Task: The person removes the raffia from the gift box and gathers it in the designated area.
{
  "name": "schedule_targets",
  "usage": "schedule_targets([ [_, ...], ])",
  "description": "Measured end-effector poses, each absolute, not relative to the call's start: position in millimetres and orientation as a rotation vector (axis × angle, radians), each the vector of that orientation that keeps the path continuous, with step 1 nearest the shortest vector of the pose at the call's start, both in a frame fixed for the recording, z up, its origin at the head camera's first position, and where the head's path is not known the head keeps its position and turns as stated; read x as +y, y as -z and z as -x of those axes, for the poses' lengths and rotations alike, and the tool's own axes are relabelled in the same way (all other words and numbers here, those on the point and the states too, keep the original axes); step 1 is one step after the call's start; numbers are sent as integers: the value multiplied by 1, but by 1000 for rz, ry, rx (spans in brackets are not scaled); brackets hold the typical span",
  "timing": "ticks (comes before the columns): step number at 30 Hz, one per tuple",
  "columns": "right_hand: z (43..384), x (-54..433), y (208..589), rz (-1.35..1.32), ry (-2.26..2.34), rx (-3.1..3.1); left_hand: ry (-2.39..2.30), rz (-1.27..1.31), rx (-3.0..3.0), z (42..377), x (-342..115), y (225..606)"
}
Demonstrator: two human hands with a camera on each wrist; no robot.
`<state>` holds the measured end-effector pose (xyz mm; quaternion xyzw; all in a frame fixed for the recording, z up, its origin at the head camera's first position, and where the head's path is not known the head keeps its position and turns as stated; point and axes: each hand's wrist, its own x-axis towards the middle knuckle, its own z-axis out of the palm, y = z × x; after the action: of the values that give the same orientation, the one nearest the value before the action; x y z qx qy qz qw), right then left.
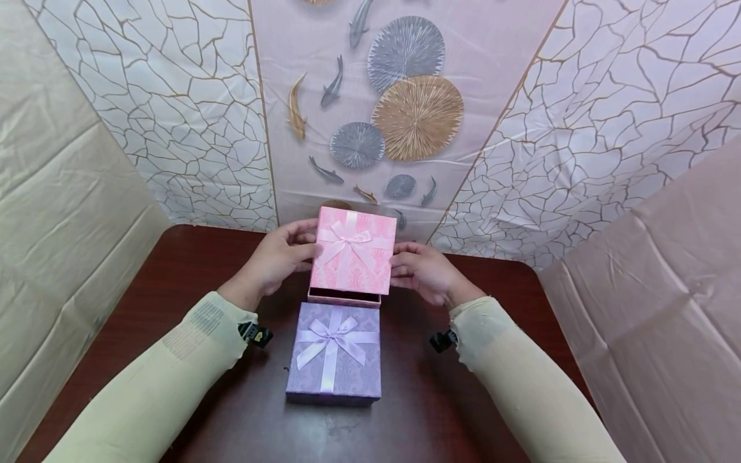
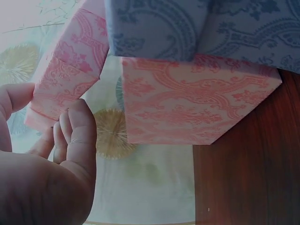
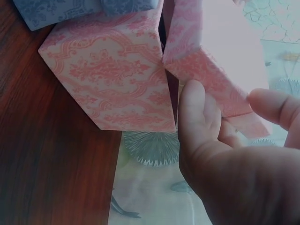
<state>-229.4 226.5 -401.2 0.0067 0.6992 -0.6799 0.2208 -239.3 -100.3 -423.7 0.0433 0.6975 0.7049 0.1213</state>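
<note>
Both hands hold a pink gift-box lid point(image 1: 354, 267) with a pale pink ribbon bow, over a patterned pink box base point(image 1: 344, 300). My left hand point(image 1: 276, 258) pinches the lid's left side, thumb and fingertips at its edge. On the opposite side, my right hand point(image 1: 427, 272) grips the lid between thumb and fingers. The lid is tilted, and a dark gap into the base shows below its near edge. In the right wrist view the lid point(image 3: 211, 79) stands at an angle to the base point(image 3: 108, 77), touching or nearly touching at one corner.
A purple gift box point(image 1: 309, 376) with a lilac bow stands directly in front of the pink base, its lid on. The dark wooden table point(image 1: 191, 270) ends at a patterned cloth backdrop point(image 1: 208, 128). Beige cloth panels point(image 1: 666, 308) rise at both sides.
</note>
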Motion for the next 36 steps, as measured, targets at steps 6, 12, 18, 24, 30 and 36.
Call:
schedule_targets([
  [6,229,226,399,-56,1926,1928,-2097,-156,2043,237,-99,420],
  [12,227,223,396,-133,1989,1919,-2106,-183,2107,234,-98,418],
  [18,224,218,394,-168,2017,1973,-2122,-230,2127,233,-97,420],
  [24,221,214,390,-197,2057,2041,-2142,-239,2177,229,-94,419],
  [30,219,210,389,-206,2136,2049,-2238,-151,2092,226,-90,418],
  [36,218,209,391,-193,2164,2078,-2336,-15,1995,226,-87,423],
])
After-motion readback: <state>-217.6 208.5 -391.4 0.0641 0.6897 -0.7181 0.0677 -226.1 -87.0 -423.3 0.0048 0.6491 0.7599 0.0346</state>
